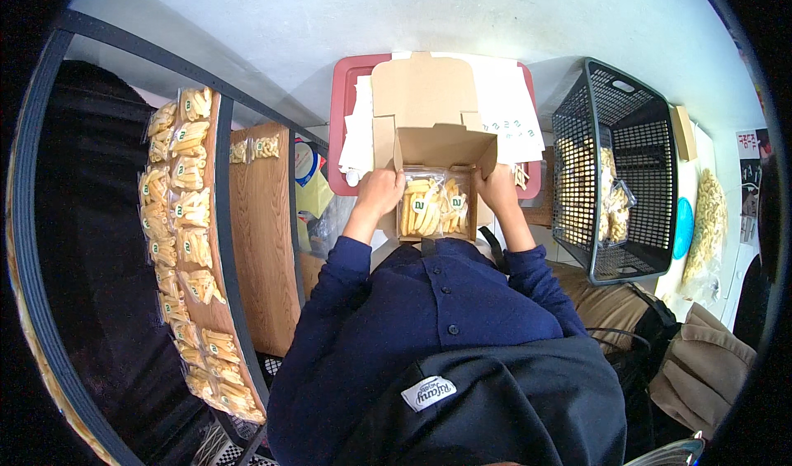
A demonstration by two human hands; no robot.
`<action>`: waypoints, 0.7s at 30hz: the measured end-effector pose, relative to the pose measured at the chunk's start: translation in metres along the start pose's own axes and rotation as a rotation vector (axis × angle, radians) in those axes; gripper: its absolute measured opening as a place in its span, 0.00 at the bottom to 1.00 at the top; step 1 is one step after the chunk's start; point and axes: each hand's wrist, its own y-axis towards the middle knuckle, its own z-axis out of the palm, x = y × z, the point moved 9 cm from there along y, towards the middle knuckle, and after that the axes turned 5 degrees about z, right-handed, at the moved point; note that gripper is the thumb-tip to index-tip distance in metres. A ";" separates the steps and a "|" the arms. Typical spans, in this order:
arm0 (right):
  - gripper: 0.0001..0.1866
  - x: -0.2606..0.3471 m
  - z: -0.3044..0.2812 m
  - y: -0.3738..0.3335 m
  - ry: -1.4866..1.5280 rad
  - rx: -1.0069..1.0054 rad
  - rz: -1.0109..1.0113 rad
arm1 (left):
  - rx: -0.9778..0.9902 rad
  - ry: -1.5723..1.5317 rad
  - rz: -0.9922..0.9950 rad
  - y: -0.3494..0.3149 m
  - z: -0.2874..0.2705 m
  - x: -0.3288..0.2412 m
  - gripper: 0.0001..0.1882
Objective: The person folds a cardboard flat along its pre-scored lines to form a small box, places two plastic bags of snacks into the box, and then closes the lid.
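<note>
In front of my body stands an open brown cardboard box (445,146). Two clear packets of pale yellow snack sticks (423,206), each with a round white-and-green sticker, lie side by side inside it. My left hand (384,192) is closed on the box's left side near the top edge. On the opposite side my right hand (497,188) pinches the right wall and its flap. Another panel of brown cardboard (425,86) rises behind; whether it belongs to this box I cannot tell.
Behind the box, a red tray (342,94) carries white sheets (503,94), some with stickers. A black plastic basket (631,251) with several packets stands at right, beside a large clear bag of snacks (707,231). At left, a shelf (268,276) and rows of packets (194,210).
</note>
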 end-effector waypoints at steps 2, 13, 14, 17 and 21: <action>0.14 -0.001 0.001 -0.008 -0.005 -0.019 0.002 | -0.048 0.022 0.029 -0.008 -0.001 -0.007 0.28; 0.31 -0.008 0.013 -0.054 0.204 -0.114 -0.047 | -0.168 -0.432 0.029 -0.034 0.043 0.021 0.23; 0.33 -0.009 0.015 -0.057 0.223 -0.105 -0.042 | -0.205 -0.422 0.046 -0.035 0.046 0.022 0.23; 0.35 -0.013 0.021 -0.070 0.309 -0.071 -0.055 | -0.265 -0.418 0.127 -0.036 0.049 0.026 0.24; 0.35 -0.017 0.024 -0.074 0.342 -0.103 -0.124 | -0.166 -0.521 0.163 -0.037 0.067 0.032 0.29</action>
